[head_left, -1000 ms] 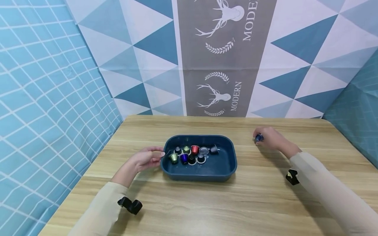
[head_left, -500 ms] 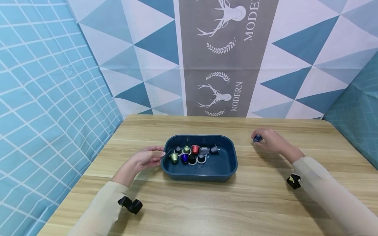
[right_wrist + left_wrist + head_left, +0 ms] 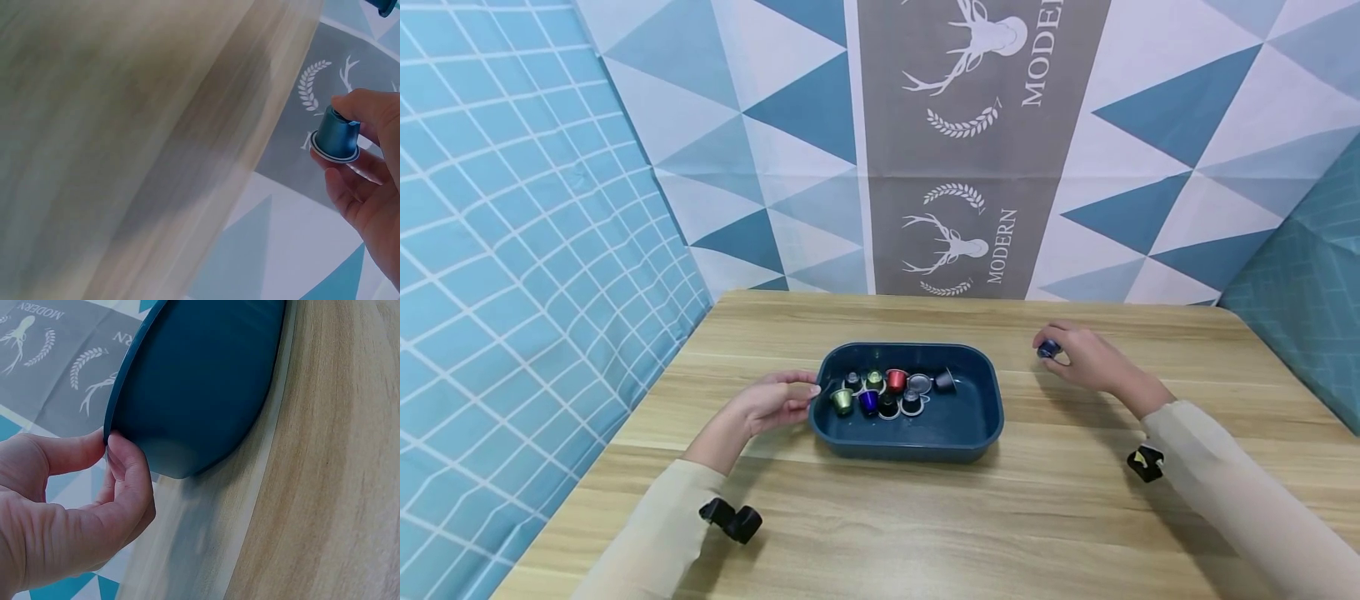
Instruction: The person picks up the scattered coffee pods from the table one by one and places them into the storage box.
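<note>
A dark blue tray [image 3: 958, 421] stands mid-table with several coffee capsules lying in its left and middle part. Among them are a red capsule [image 3: 896, 381], a light green capsule [image 3: 842, 402], a bright blue capsule [image 3: 868, 403] and a dark capsule [image 3: 944, 381] tilted at the right. My left hand [image 3: 767, 403] pinches the tray's left rim between thumb and fingers, as the left wrist view shows up close. To the right of the tray, my right hand [image 3: 1088, 360] holds a blue coffee capsule [image 3: 339, 135] between thumb and fingers, its flanged end facing down in the right wrist view.
The wooden table [image 3: 865, 525] runs back to a patterned cloth [image 3: 947, 150] hanging behind it. A blue checked cloth [image 3: 527, 250] hangs on the left, a teal one [image 3: 1307, 267] on the right. Both wrists carry small black cameras [image 3: 730, 522].
My right hand has shifted slightly left with the blue capsule, which has turned between the fingers. My left hand and the tray have stayed in place.
</note>
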